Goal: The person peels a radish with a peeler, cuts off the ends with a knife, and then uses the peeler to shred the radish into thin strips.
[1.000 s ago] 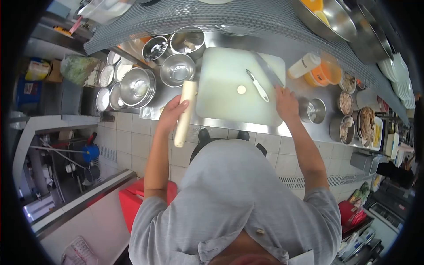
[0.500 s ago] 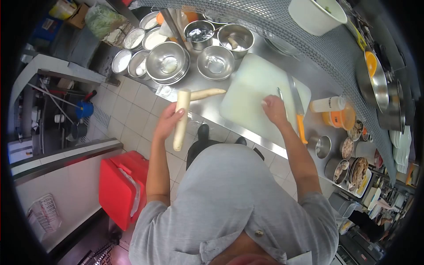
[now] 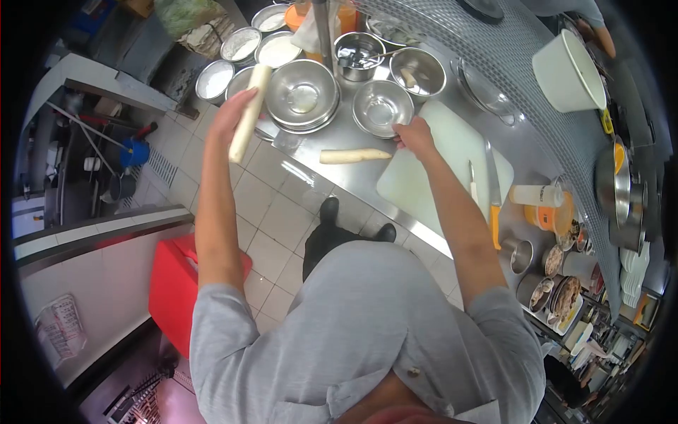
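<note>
My left hand (image 3: 229,116) is wrapped round a long, pale, peeled root vegetable (image 3: 250,113), held over the counter's left edge beside the stacked steel bowls (image 3: 302,92). With bent fingers, my right hand (image 3: 415,138) grips the near right rim of a small steel bowl (image 3: 382,106). A second peeled root piece (image 3: 353,156), tapered at one end, lies on the steel counter between my hands. Under my right forearm is a white cutting board (image 3: 445,148), bearing a small white-handled knife (image 3: 473,182) and a large orange-handled knife (image 3: 493,191).
Bowls of white powder (image 3: 215,80) stand at the back left. Two steel pots (image 3: 359,55) are behind the small bowl. A squeeze bottle (image 3: 533,194) and food containers (image 3: 540,293) line the right side. A mesh shelf (image 3: 530,99) overhangs the back. A red bin (image 3: 169,297) stands left.
My left hand has moved left and away from me with the root. My right hand went from above the cutting board to the small bowl's rim. The view has shifted.
</note>
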`<state>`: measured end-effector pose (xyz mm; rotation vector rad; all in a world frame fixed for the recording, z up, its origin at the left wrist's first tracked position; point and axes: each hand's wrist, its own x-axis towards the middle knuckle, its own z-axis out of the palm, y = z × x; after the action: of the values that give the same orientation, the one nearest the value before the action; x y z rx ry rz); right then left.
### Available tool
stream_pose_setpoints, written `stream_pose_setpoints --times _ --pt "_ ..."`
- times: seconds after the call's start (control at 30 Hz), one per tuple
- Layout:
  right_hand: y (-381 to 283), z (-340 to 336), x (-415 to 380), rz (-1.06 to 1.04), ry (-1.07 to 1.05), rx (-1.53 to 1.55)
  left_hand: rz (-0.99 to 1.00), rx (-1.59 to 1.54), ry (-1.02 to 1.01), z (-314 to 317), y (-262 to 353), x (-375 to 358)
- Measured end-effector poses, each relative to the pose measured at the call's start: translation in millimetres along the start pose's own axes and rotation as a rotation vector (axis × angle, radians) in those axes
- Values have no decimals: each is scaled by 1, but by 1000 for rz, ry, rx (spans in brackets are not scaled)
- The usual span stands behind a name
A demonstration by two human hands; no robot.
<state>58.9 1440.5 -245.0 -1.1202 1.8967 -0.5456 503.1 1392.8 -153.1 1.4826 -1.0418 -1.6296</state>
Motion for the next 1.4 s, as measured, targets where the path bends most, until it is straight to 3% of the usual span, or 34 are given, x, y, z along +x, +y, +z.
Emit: stream_pose_setpoints --times 0.03,0.17,0.53,0.67,0.87,0.97,1.07,1.13,1.17,1.3,1.4 --pt "1 6 3 77 -41 271 -21 10 -17 -3 3 16" --pt "9 8 -3 142 54 396 -53 111 -74 -3 -9 61" --pt "42 -18 -84 82 235 630 8 407 -287 46 -7 27" --pt "60 -48 -110 116 337 585 271 624 -196 62 -6 26" --pt "99 -77 -120 197 288 449 338 810 -172 76 3 23" --pt "110 -74 -132 -260 785 -416 204 768 -219 74 3 24" --pt "47 -74 -167 -459 809 -215 176 669 -204 75 2 16" --pt "11 -44 -173 -575 419 -96 176 643 -208 77 -1 12" --pt "7 -16 -160 -783 353 -99 185 627 -209 79 0 12" --pt "-51 44 -128 -1114 315 -538 196 586 -172 81 -10 10" --pt "-57 50 -99 -1126 151 -654 133 464 -154 73 -12 -4"
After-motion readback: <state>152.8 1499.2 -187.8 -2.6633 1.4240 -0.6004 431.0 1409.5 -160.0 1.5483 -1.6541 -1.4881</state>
